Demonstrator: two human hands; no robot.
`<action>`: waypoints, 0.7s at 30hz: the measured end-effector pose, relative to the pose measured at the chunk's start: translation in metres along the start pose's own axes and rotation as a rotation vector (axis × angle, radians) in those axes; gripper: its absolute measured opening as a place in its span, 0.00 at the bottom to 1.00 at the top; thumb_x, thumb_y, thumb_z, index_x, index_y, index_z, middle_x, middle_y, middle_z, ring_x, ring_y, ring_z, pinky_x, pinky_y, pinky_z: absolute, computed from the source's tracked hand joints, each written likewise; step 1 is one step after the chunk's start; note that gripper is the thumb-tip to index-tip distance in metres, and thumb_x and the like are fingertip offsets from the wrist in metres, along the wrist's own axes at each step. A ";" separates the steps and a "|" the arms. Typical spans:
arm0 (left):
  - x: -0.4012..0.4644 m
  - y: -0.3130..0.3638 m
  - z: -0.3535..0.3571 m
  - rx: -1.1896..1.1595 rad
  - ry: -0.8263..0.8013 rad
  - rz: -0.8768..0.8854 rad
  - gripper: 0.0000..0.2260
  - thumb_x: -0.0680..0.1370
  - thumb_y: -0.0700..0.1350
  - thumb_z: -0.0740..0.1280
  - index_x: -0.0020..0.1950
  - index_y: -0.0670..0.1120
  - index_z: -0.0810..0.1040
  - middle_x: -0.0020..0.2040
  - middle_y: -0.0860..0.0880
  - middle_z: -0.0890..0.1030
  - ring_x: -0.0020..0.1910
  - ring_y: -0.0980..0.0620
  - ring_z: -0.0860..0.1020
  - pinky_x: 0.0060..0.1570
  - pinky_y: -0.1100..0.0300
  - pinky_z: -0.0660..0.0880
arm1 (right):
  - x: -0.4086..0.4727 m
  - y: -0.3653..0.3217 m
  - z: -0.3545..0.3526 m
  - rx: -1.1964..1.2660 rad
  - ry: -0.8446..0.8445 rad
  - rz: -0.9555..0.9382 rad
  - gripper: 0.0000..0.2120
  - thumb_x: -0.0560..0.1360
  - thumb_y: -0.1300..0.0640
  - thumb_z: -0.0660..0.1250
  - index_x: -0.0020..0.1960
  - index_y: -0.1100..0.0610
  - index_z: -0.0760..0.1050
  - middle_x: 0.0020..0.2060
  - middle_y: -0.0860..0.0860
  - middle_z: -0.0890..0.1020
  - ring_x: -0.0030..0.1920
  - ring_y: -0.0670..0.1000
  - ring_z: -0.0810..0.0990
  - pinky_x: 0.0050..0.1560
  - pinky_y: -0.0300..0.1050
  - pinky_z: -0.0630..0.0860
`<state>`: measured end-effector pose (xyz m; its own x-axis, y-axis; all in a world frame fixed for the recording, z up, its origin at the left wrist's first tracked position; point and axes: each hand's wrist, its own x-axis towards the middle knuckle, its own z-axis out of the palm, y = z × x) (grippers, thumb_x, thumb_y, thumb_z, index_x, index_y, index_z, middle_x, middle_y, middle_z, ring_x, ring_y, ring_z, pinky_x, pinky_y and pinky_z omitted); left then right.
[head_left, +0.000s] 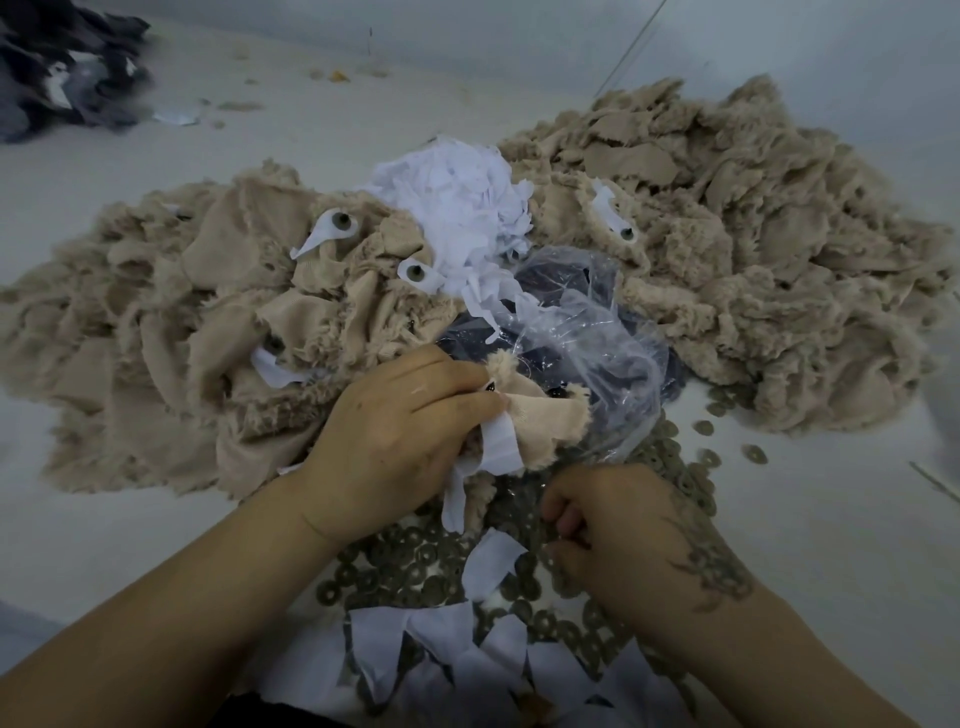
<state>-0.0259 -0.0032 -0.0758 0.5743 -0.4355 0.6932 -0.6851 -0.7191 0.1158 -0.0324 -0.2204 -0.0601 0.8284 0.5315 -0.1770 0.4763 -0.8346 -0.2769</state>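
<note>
My left hand (395, 431) grips a small beige plush piece (540, 421) together with a white fabric strip (501, 447); a dark eye stud shows at my fingertips. My right hand (618, 530) is curled with its fingertips down in a heap of grey ring washers (415, 561); what it pinches is hidden. A clear plastic bag (587, 332) with dark parts inside lies just beyond the held piece.
Beige plush pieces lie piled at left (171, 322) and at right (753, 270), some with eyes fitted. A heap of white strips (467, 202) sits between them. More white pieces (467, 665) lie near me. Dark fabric (67, 67) is at far left on the white table (831, 545).
</note>
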 end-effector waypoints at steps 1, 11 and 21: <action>0.000 0.000 -0.001 0.003 -0.002 -0.002 0.09 0.78 0.32 0.64 0.51 0.35 0.84 0.50 0.38 0.83 0.44 0.40 0.81 0.47 0.49 0.77 | 0.001 0.001 0.000 0.004 0.001 0.002 0.11 0.74 0.57 0.67 0.56 0.48 0.78 0.48 0.44 0.83 0.49 0.45 0.79 0.51 0.34 0.72; -0.001 -0.004 -0.004 0.016 0.019 -0.014 0.09 0.79 0.32 0.63 0.51 0.34 0.84 0.49 0.38 0.83 0.44 0.39 0.81 0.44 0.47 0.77 | -0.006 0.003 -0.007 0.027 -0.017 -0.081 0.04 0.70 0.51 0.73 0.44 0.44 0.82 0.41 0.40 0.79 0.39 0.38 0.74 0.40 0.23 0.68; -0.001 -0.002 -0.008 0.036 0.052 -0.030 0.09 0.80 0.32 0.63 0.51 0.34 0.84 0.49 0.38 0.83 0.43 0.40 0.81 0.44 0.48 0.77 | -0.007 -0.017 0.005 -0.007 -0.026 -0.127 0.11 0.72 0.44 0.70 0.52 0.46 0.80 0.45 0.43 0.81 0.47 0.44 0.78 0.48 0.38 0.75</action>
<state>-0.0287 0.0037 -0.0710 0.5695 -0.3854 0.7261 -0.6508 -0.7510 0.1119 -0.0474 -0.2093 -0.0588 0.7535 0.6365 -0.1649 0.5791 -0.7612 -0.2919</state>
